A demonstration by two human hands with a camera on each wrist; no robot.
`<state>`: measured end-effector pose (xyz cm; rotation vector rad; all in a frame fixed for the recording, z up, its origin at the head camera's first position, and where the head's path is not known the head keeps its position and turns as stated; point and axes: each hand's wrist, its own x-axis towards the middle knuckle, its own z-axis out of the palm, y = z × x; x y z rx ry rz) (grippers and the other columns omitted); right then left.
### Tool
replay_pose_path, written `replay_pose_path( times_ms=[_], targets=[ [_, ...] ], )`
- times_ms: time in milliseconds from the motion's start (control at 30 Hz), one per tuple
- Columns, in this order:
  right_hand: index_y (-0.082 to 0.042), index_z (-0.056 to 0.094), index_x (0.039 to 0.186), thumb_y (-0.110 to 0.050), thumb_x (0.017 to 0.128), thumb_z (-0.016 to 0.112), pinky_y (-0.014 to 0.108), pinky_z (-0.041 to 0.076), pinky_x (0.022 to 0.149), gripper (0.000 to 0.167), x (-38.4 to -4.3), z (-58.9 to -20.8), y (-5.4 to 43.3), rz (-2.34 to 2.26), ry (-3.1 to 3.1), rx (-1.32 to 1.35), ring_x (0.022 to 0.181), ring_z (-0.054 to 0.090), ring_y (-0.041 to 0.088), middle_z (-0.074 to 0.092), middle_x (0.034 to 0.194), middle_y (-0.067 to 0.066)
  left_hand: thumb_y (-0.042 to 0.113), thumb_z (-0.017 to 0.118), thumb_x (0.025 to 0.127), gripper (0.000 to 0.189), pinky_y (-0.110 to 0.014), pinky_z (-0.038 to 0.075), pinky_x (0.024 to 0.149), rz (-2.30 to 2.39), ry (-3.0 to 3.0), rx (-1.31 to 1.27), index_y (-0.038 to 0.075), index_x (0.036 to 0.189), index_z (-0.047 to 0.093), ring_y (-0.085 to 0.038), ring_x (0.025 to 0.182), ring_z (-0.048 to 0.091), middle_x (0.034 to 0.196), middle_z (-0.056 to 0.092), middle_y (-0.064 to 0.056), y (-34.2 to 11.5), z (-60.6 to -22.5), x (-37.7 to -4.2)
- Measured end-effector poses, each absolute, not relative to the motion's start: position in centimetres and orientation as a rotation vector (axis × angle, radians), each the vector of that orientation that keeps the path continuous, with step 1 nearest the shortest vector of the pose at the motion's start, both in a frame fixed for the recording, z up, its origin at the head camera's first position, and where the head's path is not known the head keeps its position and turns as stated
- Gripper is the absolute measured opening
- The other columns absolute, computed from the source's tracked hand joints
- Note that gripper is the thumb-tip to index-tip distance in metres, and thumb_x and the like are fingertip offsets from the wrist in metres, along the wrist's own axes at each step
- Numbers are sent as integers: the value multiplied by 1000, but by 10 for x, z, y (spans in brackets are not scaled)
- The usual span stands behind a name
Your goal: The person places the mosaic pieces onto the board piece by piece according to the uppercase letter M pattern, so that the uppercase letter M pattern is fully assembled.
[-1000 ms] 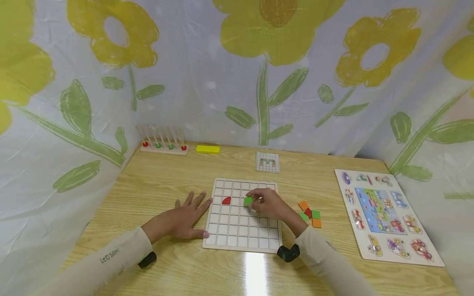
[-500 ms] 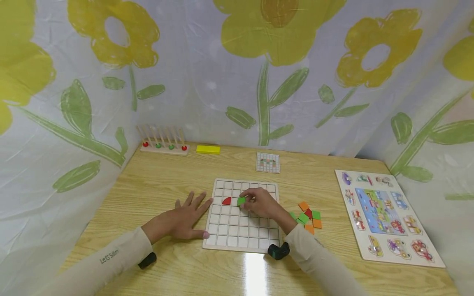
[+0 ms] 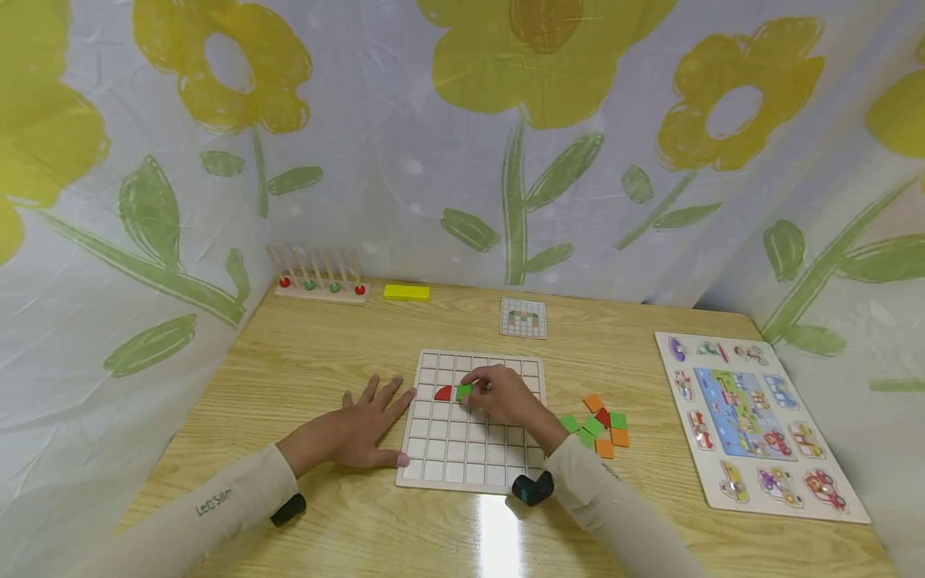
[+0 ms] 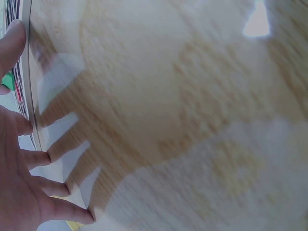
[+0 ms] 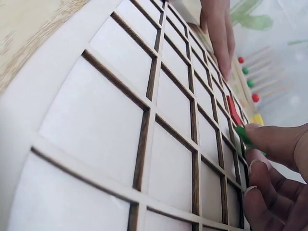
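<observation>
A white grid board with square cells lies on the table. One cell near its upper left holds a red quarter-round tile. My right hand is over the board and pinches a green square tile between thumb and fingers, just right of the red tile. In the right wrist view the green tile tilts close over the cells. My left hand rests flat with fingers spread, thumb and index tips at the board's left edge.
Loose green, orange and red tiles lie right of the board. A small pattern card sits behind it. A yellow block and a peg stand with beads are at the back left. A picture puzzle board lies at the right.
My right hand has moved left across the board with the green tile, bringing it beside the red one. More loose tiles show behind the forearm. The left hand has stayed still.
</observation>
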<state>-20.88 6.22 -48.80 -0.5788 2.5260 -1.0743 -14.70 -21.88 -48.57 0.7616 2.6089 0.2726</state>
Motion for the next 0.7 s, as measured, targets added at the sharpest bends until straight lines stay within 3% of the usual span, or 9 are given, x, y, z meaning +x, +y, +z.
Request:
replay_pose_path(
  times_ms=[700],
  targets=[
    [-14, 75, 114, -17, 88, 79, 26, 43, 63, 26, -209, -491, 53, -964, 2599, -533, 69, 55, 10, 65, 83, -4, 77, 50, 89, 105, -83, 22, 101, 261, 2612, 747, 13, 163, 13, -59, 148, 5, 168, 6, -22, -219, -489, -148]
  ],
)
